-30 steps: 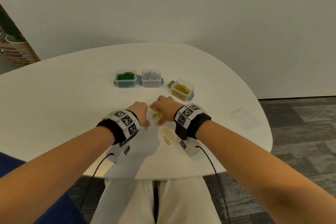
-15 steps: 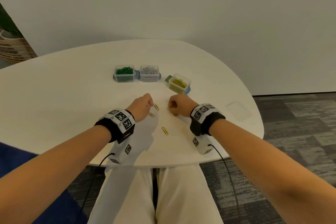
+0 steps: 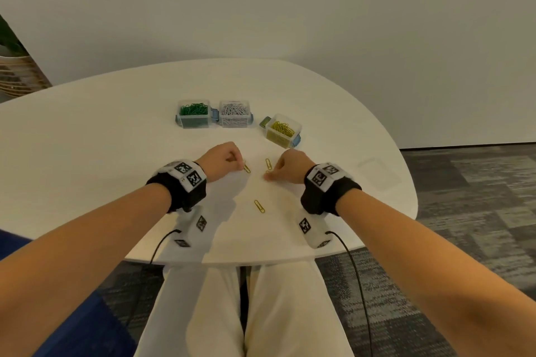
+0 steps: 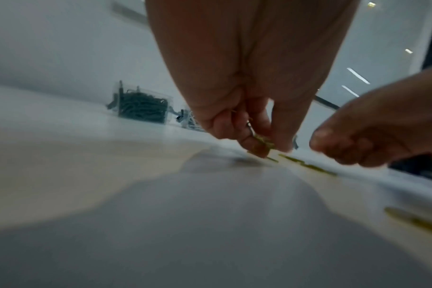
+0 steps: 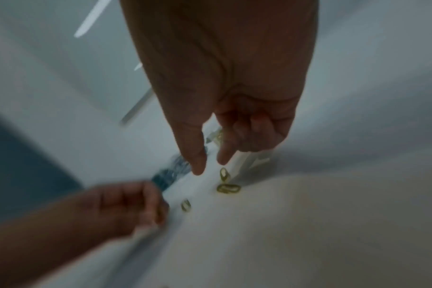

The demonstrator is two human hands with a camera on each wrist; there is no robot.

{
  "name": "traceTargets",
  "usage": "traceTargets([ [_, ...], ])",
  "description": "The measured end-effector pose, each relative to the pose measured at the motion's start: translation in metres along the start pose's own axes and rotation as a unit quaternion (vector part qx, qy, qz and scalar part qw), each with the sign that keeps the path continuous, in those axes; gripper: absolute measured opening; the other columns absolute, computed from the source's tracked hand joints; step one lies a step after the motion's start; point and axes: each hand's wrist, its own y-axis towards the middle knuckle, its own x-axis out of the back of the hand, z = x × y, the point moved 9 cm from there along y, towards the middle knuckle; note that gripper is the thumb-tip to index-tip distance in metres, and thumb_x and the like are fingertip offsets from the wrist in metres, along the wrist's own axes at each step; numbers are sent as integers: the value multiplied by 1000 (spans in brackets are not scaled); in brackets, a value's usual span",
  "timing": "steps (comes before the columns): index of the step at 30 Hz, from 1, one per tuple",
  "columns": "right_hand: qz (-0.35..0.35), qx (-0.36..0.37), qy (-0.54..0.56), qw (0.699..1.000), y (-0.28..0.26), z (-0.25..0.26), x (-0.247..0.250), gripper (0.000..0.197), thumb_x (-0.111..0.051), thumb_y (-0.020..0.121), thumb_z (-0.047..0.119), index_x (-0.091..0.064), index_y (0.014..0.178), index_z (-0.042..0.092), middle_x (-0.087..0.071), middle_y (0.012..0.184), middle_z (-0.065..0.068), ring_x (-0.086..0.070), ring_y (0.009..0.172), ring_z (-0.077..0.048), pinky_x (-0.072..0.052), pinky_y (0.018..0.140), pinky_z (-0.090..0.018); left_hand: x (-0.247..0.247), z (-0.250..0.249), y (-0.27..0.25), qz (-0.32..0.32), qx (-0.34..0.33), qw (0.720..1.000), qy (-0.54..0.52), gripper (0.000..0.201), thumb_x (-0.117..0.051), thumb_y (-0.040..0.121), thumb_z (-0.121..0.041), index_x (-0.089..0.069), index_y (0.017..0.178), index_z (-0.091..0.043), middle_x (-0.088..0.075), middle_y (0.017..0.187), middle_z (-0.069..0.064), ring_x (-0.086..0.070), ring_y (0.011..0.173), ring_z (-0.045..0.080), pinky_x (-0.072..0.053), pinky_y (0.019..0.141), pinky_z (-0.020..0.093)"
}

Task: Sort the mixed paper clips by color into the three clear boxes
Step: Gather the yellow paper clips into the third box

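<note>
Three clear boxes stand in a row on the white table: one of green clips, one of white clips, one of yellow clips. Loose yellow clips lie in front of them, one in the middle and one nearer me. My left hand pinches a yellow clip whose tip touches the table. My right hand hovers over two yellow clips, thumb and forefinger apart and holding nothing, the other fingers curled.
A faint clear flat piece lies near the table's right edge. The rounded front edge of the table is just behind my wrists. A woven basket stands on the floor at far left. Grey carpet lies to the right.
Both hands were bunched over a clump of yellow clips, then drew apart. Now the left hand pinches one clip, and the right hand has come back over the clips in the middle.
</note>
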Motion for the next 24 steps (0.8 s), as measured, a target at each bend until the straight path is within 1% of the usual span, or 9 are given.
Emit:
traceTargets([
  [4,48,37,-80,995,-2,15,-18,27,-57,92,30,-46,73,15,-46,75,-1,-47,81,-20,-36,61,-23,-8,14,3,-35,142,916,-373,19,-32,93,3,-46,94,-10,-41,68,6,-37,57,16,-28,53,26],
  [7,64,34,87,994,-4,12,-9,28,-47,97,29,-48,74,13,-47,71,-2,-45,68,-17,-35,59,-23,-1,6,11,-34,130,964,-230,14,-41,95,-12,-52,86,-9,-37,66,2,-34,56,14,-27,52,25],
  [10,94,-3,586,805,-7,3,-7,17,-40,89,11,-39,73,16,-37,67,-3,-33,54,-12,-26,47,-20,-8,-8,21,51,0,974,221,19,-63,87,-27,-59,102,-16,-53,91,-1,-51,85,17,-38,73,26],
  [13,110,8,734,670,-8,4,-1,4,-45,73,12,-42,75,14,-46,71,-8,-39,58,-16,-28,47,-21,-18,-12,21,88,-39,950,297,24,-66,86,-25,-62,105,-12,-59,108,5,-54,104,23,-37,82,26],
  [15,77,-12,706,704,0,-1,2,5,-49,81,13,-47,77,14,-52,70,-8,-45,56,-17,-33,48,-22,-20,-15,22,95,-29,945,311,24,-63,88,-25,-63,106,-9,-60,111,7,-55,106,24,-37,82,24],
  [17,28,-39,574,818,10,-8,4,14,-57,89,17,-49,77,16,-49,67,-4,-42,53,-13,-33,50,-22,-20,-16,19,94,-11,947,306,21,-56,92,-24,-62,105,-8,-59,107,7,-55,102,23,-37,80,25],
  [20,-22,-43,187,981,23,-9,8,33,-67,84,40,-49,68,17,-47,61,1,-45,55,-13,-38,54,-23,-18,-7,12,77,73,994,-30,18,-40,95,-10,-49,79,-11,-54,82,6,-48,66,18,-36,59,27],
  [22,-26,-17,51,998,26,1,5,40,-68,83,41,-44,61,17,-44,59,1,-42,54,-14,-32,49,-21,-26,2,1,74,138,907,-392,24,-30,89,-3,-35,69,-16,-47,69,5,-35,51,13,-28,48,22],
  [24,-3,22,-16,1000,27,14,-3,39,-63,88,31,-41,60,16,-42,62,0,-40,56,-15,-29,48,-22,-34,2,-8,89,152,843,-508,25,-26,83,-1,-29,67,-20,-42,64,1,-31,49,12,-25,45,21],
])
